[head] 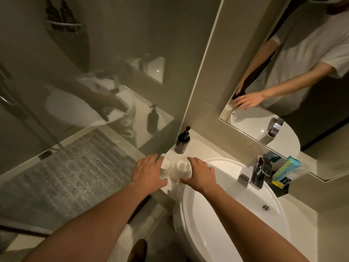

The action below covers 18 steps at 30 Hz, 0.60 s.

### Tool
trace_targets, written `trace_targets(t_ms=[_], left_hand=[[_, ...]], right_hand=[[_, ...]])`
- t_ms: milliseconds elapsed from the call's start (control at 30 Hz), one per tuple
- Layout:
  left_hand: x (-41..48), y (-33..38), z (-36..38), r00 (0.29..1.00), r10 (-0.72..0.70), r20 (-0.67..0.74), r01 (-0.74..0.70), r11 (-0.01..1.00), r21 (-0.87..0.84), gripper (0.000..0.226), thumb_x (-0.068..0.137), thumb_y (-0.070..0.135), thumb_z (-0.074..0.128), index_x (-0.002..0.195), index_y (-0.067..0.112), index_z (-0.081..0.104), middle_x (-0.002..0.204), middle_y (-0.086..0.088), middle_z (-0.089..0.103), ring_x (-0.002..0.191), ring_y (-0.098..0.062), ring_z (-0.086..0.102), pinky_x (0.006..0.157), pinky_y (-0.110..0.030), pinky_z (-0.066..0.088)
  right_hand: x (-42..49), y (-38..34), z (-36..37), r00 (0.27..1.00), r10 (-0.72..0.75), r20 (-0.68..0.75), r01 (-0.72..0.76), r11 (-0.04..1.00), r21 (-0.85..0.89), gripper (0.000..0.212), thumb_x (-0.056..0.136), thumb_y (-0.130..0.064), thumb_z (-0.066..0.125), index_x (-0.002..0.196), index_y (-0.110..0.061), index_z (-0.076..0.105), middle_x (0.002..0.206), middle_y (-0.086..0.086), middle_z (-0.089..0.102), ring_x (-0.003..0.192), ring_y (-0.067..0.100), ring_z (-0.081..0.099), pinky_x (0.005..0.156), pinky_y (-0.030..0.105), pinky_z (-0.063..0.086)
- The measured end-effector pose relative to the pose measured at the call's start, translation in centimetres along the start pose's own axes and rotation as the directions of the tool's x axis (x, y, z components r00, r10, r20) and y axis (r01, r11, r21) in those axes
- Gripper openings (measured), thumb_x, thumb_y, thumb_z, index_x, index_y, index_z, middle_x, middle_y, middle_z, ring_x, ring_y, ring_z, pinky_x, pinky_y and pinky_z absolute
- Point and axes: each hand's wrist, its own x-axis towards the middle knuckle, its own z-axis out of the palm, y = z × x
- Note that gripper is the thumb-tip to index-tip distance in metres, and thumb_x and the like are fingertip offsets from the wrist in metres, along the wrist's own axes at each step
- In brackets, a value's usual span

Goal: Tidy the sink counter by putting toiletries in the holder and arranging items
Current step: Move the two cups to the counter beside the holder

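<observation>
Two clear drinking glasses stand side by side on the white counter left of the basin: the left glass (165, 168) and the right glass (182, 170). My left hand (149, 172) rests against the outer side of the left glass, fingers spread. My right hand (201, 172) curves around the right glass, thumb at its near side; a firm grip is not clear. A black pump bottle (182, 141) stands behind the glasses in the corner. At the far right a black holder (281, 188) carries teal and yellow toiletry packets (288, 169).
The white basin (226, 214) fills the lower middle, with a chrome tap (259, 172) at its back. A mirror (302, 72) hangs above, showing a person's arms. A glass shower screen (94, 82) stands on the left over a grey mat (71, 173).
</observation>
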Motion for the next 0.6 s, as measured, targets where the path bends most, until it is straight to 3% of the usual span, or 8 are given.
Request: trace_targets(t_ms=[167,300,600], left_hand=[[4.2,0.3,1.6,0.992,0.104,0.068,-0.104,0.995,-0.009,0.094,0.076,0.066,0.064,0.155,0.026,0.03,0.164,-0.006,0.026,0.152,-0.025,0.02,0.121,-0.045,0.016],[6.9,0.5,2.6,0.975,0.184,0.124,-0.185,0.983,0.001,0.092,0.074,0.067,0.066,0.152,0.026,0.037,0.162,-0.004,0.03,0.151,-0.024,0.019,0.119,-0.043,0.015],[10.6,1.2,2.9,0.932,0.291,0.218,-0.297,0.955,-0.004,0.058,0.076,0.048,0.072,0.127,0.025,0.06,0.128,0.006,0.058,0.128,-0.014,0.047,0.121,-0.039,0.011]], right_hand=[[1.8,0.9,0.8,0.997,0.074,0.029,-0.073,0.997,-0.017,0.09,0.067,-0.072,0.073,0.143,-0.035,0.042,0.146,-0.005,0.052,0.132,0.024,0.049,0.108,0.052,0.04],[2.8,1.6,1.4,0.994,0.091,0.056,-0.089,0.996,-0.026,0.089,0.066,-0.074,0.072,0.141,-0.032,0.047,0.144,-0.003,0.054,0.132,0.024,0.05,0.108,0.049,0.04],[4.4,1.7,2.0,0.993,0.067,0.1,-0.067,0.998,-0.001,0.072,0.072,-0.057,0.076,0.133,-0.022,0.056,0.133,0.002,0.063,0.119,0.025,0.058,0.101,0.039,0.045]])
